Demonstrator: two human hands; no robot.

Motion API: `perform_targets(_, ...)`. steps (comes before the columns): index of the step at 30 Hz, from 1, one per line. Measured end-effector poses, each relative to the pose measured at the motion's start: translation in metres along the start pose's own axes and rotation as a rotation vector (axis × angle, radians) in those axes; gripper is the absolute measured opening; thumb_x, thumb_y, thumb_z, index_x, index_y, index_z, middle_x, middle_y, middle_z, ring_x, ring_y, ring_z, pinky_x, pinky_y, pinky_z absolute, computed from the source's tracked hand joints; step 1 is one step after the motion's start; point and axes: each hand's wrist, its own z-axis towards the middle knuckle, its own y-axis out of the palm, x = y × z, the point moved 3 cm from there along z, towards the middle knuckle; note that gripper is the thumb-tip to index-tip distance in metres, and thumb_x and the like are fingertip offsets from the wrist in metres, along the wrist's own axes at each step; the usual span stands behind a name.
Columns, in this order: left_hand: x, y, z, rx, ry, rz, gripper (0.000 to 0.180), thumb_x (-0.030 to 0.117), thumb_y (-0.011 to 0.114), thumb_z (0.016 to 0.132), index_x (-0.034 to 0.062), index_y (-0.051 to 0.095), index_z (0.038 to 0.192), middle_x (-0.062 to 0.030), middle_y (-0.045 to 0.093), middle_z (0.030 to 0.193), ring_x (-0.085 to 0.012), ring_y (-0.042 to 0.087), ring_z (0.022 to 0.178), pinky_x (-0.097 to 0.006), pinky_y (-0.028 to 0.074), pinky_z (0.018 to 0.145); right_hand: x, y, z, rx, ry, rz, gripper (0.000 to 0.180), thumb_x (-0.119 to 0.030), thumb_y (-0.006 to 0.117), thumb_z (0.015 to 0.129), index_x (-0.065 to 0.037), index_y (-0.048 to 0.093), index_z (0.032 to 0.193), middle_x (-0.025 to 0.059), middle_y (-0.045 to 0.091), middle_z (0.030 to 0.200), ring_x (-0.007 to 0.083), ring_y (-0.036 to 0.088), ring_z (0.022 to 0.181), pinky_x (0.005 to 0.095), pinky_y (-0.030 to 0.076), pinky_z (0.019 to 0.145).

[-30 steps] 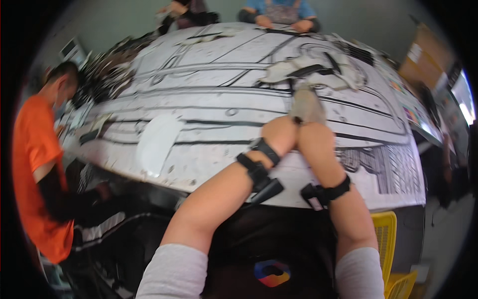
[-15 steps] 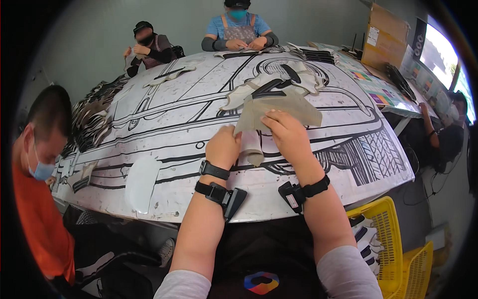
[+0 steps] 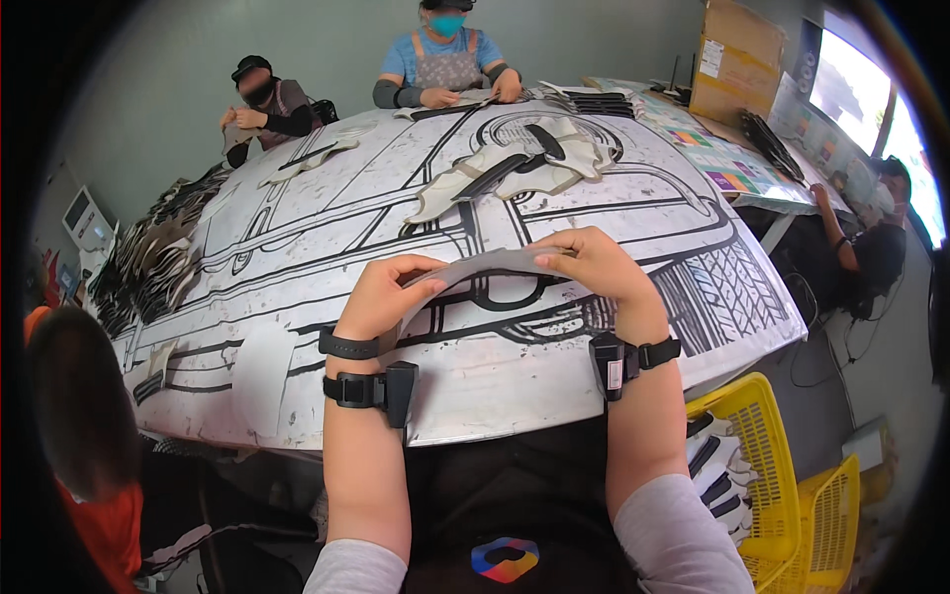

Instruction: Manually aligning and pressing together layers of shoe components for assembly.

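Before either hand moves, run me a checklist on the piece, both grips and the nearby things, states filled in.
1. Left grip secured on the grey piece: ok, thumb and fingers pinch its left end.
2. Right grip secured: ok, it pinches the opposite end.
3. Piece held flat: not ok, it arches between the hands.
4. Underside free of flaws: cannot tell, mostly hidden.
5. Hands clear of the white pieces: ok, those lie farther up the table.
6. Yellow basket clear of the right grip: ok, it stands apart, lower right.
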Motion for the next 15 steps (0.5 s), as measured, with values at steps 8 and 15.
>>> perform_targets(8,-0.010,-0.018,0.003,0.330,0.355,0.313,0.039,0.022,0.047,0.094,0.0015,0.051,0.126,-0.0137,0.056,0.123,-0.0202,0.053,0.112,-0.031,0.038,0.096,-0.044,-0.033,-0.037,0.652,-0.263,-0.489,0.021,-0.017,0.063,0.083,0.000,0.065,0.096,0.0139,0.067,0.086,0.0174,0.062,0.076,0.0292,0.048,0.071)
perform_targets(15,-0.021,-0.057,0.004,0.703,0.193,-0.359,0.049,0.033,0.032,0.099,0.0023,0.027,0.138,-0.0205,0.045,0.130,-0.0270,0.049,0.116,-0.033,0.037,0.101,0.021,-0.189,-0.273,1.773,-0.290,0.267,0.029,-0.005,0.060,0.086,0.003,0.051,0.113,0.0117,0.060,0.101,0.0174,0.059,0.084,0.0288,0.049,0.075)
